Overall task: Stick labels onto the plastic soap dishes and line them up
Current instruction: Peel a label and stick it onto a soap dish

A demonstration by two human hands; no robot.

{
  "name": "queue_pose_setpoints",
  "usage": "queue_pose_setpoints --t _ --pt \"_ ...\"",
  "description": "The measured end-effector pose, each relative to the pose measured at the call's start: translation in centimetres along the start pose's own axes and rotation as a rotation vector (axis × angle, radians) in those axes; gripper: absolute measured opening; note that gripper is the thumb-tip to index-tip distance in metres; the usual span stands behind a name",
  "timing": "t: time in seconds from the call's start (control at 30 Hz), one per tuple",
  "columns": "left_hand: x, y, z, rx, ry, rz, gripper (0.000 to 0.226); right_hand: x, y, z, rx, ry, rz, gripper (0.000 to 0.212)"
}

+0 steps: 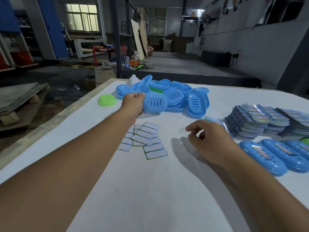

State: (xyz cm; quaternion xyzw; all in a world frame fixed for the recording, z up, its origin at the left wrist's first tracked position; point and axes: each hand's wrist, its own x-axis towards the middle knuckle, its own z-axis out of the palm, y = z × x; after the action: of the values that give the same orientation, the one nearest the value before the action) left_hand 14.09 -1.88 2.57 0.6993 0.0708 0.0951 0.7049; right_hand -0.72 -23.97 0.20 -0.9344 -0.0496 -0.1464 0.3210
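While both arms reach out over the white tabletop (150,190), the scene reads so:

left hand: left hand (133,102) curled, gripping the edge of a blue slotted soap dish (154,102) at the near side of the pile.
right hand: right hand (209,141) hovers above the tabletop, fingers loosely bent, thumb and forefinger apart, nothing held.
dish pile: heap of blue soap dishes (180,96) just right of and beyond the left hand.
green dish: lone green dish (107,100) left of the left hand, apart from the pile.
backing sheets: white peeled backing sheets (144,138) scattered between the two hands, nearer the left forearm.
label stacks: stacks of printed labels (260,121) right of and beyond the right hand.
labelled dishes: labelled blue dishes (274,154) in a row, right of the right hand, side by side.
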Motion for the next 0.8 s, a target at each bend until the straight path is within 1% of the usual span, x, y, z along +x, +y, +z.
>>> queue_pose_setpoints --t 0.07,0.1,0.2,0.27,0.33,0.43,0.5,0.53,0.6,0.67,0.7,0.77,0.8 --pt "-1.4 0.1 0.1 -0.101 -0.065 -0.069 0.012 0.1 0.0 0.0 0.016 0.057 -0.004 0.019" --pt "-2.2 0.2 0.2 -0.113 -0.092 -0.096 0.011 0.0 -0.1 0.0 0.020 0.090 -0.011 0.026" --pt "-5.1 0.3 0.7 -0.113 -0.160 -0.180 0.008 -0.1 -0.5 -0.3 0.027 0.133 -0.052 0.064" --pt "-7.1 0.3 1.2 -0.120 -0.208 -0.247 0.008 0.0 -0.8 -0.6 0.010 0.108 -0.088 0.081" --pt "-9.0 0.3 1.7 -0.131 -0.260 -0.293 0.010 0.0 -0.8 -0.7 0.024 0.058 -0.115 0.082" --pt "-10.7 0.2 2.0 -0.129 -0.290 -0.296 0.013 -0.2 -0.7 -0.7 0.019 0.004 -0.133 0.062" --pt "-11.2 0.1 1.9 -0.127 -0.292 -0.285 0.015 -0.5 -0.6 -0.6 0.022 -0.006 -0.135 0.057" --pt "-11.4 0.0 1.8 -0.126 -0.294 -0.291 0.015 -0.6 -0.6 -0.6 0.021 -0.011 -0.137 0.060" --pt "-11.7 -0.1 1.5 -0.107 -0.293 -0.308 0.017 -0.7 -0.8 -0.6 0.017 -0.032 -0.143 0.074" --pt "-11.7 0.0 1.0 -0.018 -0.293 -0.275 0.022 -0.8 -0.7 -0.6 0.016 -0.067 -0.133 0.080" --pt "-11.6 0.0 0.7 0.077 -0.294 -0.218 0.025 -0.8 -0.6 -0.6 0.009 -0.080 -0.123 0.079" --pt "-11.4 -0.2 -0.1 0.345 -0.247 -0.010 0.028 -0.7 -0.1 -0.7 -0.038 -0.090 -0.098 0.069" --pt "-11.2 -0.3 -0.6 0.498 -0.178 0.127 0.027 -0.7 0.0 -0.7 -0.074 -0.096 -0.083 0.066"
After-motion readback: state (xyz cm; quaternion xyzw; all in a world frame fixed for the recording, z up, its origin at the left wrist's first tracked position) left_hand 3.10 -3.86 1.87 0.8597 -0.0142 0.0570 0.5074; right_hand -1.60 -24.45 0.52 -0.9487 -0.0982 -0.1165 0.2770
